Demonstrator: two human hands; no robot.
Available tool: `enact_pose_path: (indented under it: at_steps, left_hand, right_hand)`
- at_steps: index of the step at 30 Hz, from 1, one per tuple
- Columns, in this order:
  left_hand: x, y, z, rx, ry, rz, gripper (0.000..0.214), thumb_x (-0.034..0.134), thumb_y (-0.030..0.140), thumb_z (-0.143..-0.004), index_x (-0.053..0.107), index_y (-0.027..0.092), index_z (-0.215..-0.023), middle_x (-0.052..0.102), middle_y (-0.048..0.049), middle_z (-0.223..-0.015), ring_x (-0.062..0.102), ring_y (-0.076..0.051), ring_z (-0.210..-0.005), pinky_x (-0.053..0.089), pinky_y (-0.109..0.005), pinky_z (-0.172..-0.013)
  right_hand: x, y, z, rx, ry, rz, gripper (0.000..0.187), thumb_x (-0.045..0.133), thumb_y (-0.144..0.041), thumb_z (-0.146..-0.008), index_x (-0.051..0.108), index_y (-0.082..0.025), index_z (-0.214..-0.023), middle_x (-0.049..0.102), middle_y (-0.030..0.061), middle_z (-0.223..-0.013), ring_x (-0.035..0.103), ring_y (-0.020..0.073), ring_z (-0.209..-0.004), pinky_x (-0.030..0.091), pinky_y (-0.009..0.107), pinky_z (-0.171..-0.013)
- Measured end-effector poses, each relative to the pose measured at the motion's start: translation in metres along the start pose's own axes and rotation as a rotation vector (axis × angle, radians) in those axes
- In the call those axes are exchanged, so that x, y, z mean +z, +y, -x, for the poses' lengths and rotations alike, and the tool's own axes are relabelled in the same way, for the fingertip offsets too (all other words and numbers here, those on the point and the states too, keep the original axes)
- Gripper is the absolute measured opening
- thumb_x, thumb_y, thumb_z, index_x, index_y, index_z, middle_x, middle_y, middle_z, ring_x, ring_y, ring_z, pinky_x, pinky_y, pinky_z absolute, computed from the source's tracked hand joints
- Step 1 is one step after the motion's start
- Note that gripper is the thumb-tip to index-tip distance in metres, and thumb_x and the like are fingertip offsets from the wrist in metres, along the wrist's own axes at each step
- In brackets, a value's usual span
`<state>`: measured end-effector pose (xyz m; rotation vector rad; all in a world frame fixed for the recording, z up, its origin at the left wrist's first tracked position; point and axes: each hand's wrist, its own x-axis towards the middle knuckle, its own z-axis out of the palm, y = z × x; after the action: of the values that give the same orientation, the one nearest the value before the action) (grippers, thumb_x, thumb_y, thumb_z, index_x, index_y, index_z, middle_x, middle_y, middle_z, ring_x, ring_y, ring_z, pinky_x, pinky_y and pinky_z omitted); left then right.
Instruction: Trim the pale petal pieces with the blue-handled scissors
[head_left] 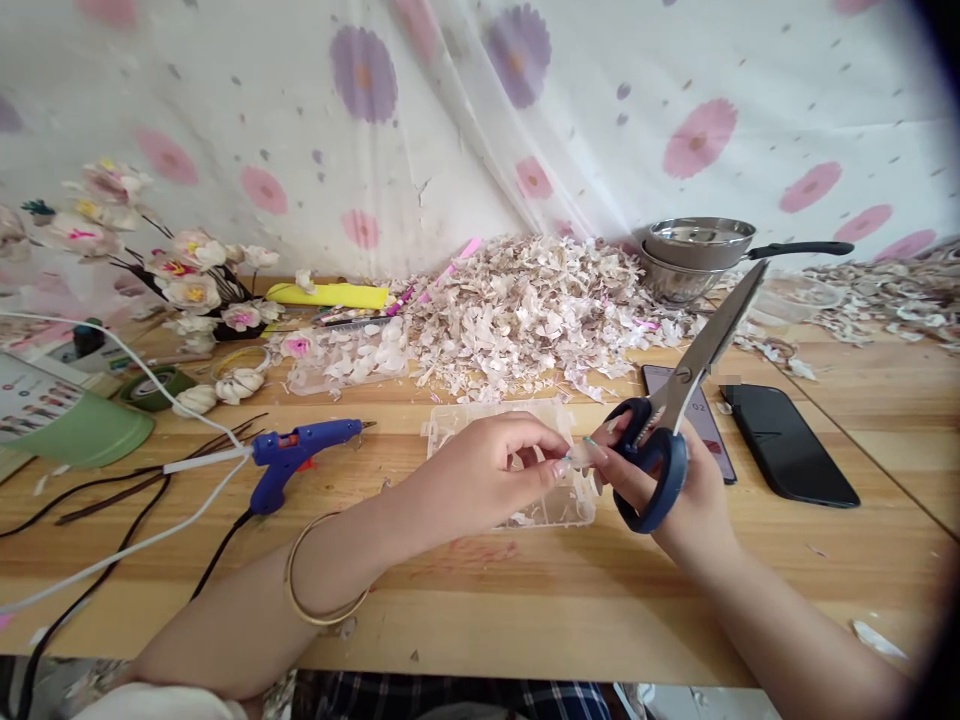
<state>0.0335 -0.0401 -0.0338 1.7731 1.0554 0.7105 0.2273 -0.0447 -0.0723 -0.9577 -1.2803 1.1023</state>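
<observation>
My left hand (pixel 487 470) pinches a small pale petal-like piece (pixel 576 457) between thumb and fingers. My right hand (pixel 679 495) touches the same piece with its fingertips while blue-handled scissors (pixel 679 385) hang on it, blades shut and pointing up to the right. Both hands hover over a clear plastic box (pixel 555 505) on the wooden table (pixel 480 600). A gold bangle (pixel 319 585) circles my left wrist.
A large heap of pale shell-like flakes (pixel 525 315) lies behind the box. A blue glue gun (pixel 300 455) with white cable rests at left. Handmade flowers (pixel 187 280) stand at far left. Two phones (pixel 787 440) lie at right, metal pans (pixel 697 255) behind them.
</observation>
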Motion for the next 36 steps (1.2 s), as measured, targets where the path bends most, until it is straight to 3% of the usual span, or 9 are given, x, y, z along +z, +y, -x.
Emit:
enact_pose_path:
  at_steps: [4, 10, 15, 24, 28, 32, 36]
  left_hand:
    - [0.000, -0.004, 0.001, -0.042, -0.066, 0.009, 0.018, 0.058, 0.029, -0.089, 0.070, 0.018, -0.097, 0.069, -0.0032, -0.091, 0.062, -0.012, -0.075, 0.047, -0.024, -0.063]
    - [0.004, -0.006, 0.001, -0.003, 0.019, -0.066, 0.020, 0.057, 0.034, -0.090, 0.070, 0.020, -0.094, 0.068, -0.0037, -0.092, 0.062, -0.014, -0.079, 0.047, -0.024, -0.062]
    - [0.001, 0.000, 0.003, -0.004, -0.070, -0.128, 0.020, 0.054, 0.031, -0.091, 0.070, 0.019, -0.091, 0.068, -0.0033, -0.094, 0.061, -0.014, -0.079, 0.045, -0.023, -0.061]
    - [-0.001, 0.000, 0.001, -0.091, -0.156, -0.090, 0.021, 0.055, 0.032, -0.088, 0.065, 0.018, -0.078, 0.060, 0.0010, -0.072, 0.051, -0.010, -0.061, 0.037, -0.023, -0.054]
    - [-0.001, 0.001, -0.001, -0.008, -0.171, -0.093, 0.020, 0.055, 0.028, -0.089, 0.065, 0.016, -0.077, 0.060, 0.0008, -0.072, 0.051, -0.009, -0.061, 0.036, -0.023, -0.054]
    - [-0.001, 0.001, 0.000, 0.203, -0.040, -0.119, 0.017, 0.054, 0.021, -0.090, 0.064, 0.015, -0.079, 0.062, -0.0018, -0.080, 0.056, -0.011, -0.072, 0.043, -0.023, -0.063]
    - [-0.003, 0.001, 0.003, 0.392, 0.228, -0.231, 0.016, 0.052, 0.020, -0.093, 0.063, 0.016, -0.082, 0.062, -0.0035, -0.081, 0.057, -0.013, -0.075, 0.047, -0.026, -0.069]
  right_hand:
    - [0.001, 0.002, 0.002, -0.055, -0.052, 0.014, 0.024, 0.079, -0.026, -0.077, 0.057, -0.024, -0.087, 0.063, -0.0007, -0.073, 0.058, 0.0138, -0.056, 0.049, 0.026, -0.050]
    - [0.002, 0.005, 0.007, -0.094, -0.041, 0.079, 0.023, 0.076, -0.022, -0.079, 0.057, -0.026, -0.090, 0.064, 0.0014, -0.081, 0.060, 0.0165, -0.065, 0.052, 0.030, -0.058]
    - [-0.001, 0.005, 0.006, -0.113, -0.063, 0.096, 0.022, 0.075, -0.021, -0.080, 0.055, -0.026, -0.089, 0.063, 0.0009, -0.079, 0.060, 0.0160, -0.065, 0.050, 0.030, -0.058]
    - [0.001, 0.007, 0.004, -0.095, -0.144, 0.111, 0.021, 0.075, -0.023, -0.080, 0.056, -0.025, -0.089, 0.064, 0.0006, -0.078, 0.062, 0.0172, -0.067, 0.050, 0.032, -0.062]
    - [0.000, 0.005, 0.005, -0.091, -0.114, 0.082, 0.022, 0.076, -0.025, -0.080, 0.056, -0.026, -0.090, 0.065, 0.0009, -0.080, 0.061, 0.0172, -0.067, 0.050, 0.031, -0.061]
    - [0.000, -0.003, 0.002, -0.017, -0.102, -0.041, 0.021, 0.073, -0.037, -0.084, 0.056, -0.025, -0.090, 0.061, -0.0003, -0.072, 0.055, 0.0151, -0.059, 0.045, 0.029, -0.054]
    - [0.003, -0.006, 0.003, 0.018, -0.262, -0.199, 0.027, 0.062, -0.051, -0.090, 0.053, -0.025, -0.092, 0.054, -0.0013, -0.064, 0.048, 0.0147, -0.056, 0.040, 0.029, -0.055]
